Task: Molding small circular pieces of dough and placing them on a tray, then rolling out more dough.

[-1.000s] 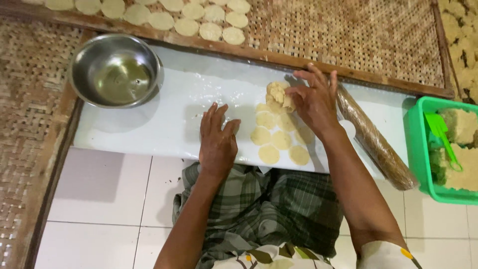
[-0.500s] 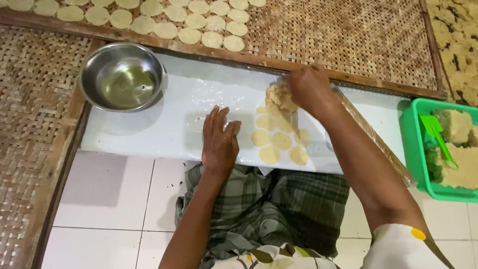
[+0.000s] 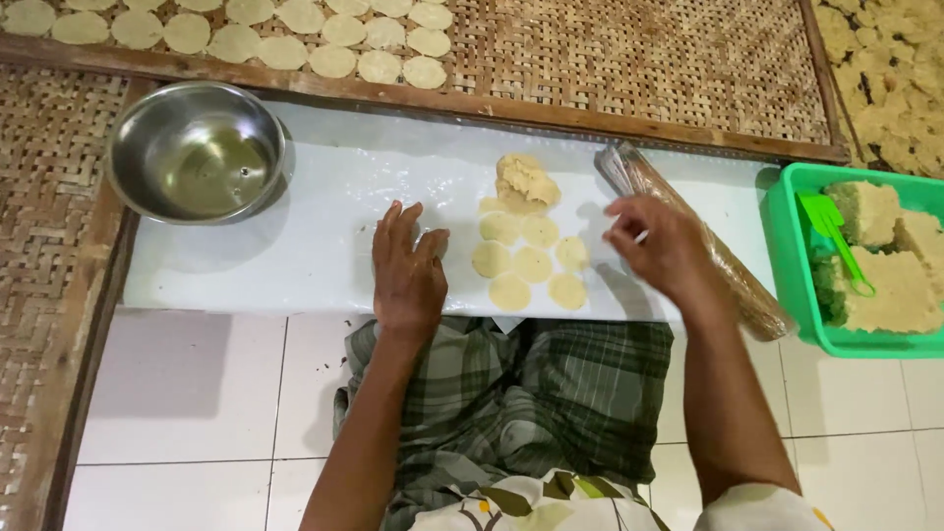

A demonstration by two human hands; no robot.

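Note:
My left hand point(image 3: 407, 271) lies flat, fingers spread, on the white board point(image 3: 295, 246), just left of several small round dough discs point(image 3: 531, 262). A lump of pale dough point(image 3: 525, 180) sits at the top of the discs. My right hand point(image 3: 661, 246) hovers to the right of the discs, fingers loosely curled, beside a plastic-wrapped rolling pin point(image 3: 688, 231). Whether it holds anything I cannot make out.
A steel bowl point(image 3: 197, 149) with a little liquid stands at the board's left end. A woven bamboo tray point(image 3: 629, 59) behind carries rows of flat discs point(image 3: 246, 29). A green basket point(image 3: 787, 256) at right holds dough blocks and a green scraper point(image 3: 834, 236).
My right hand has left the dough lump and moved right, toward the rolling pin. The lump now lies uncovered. My left hand has stayed flat on the board.

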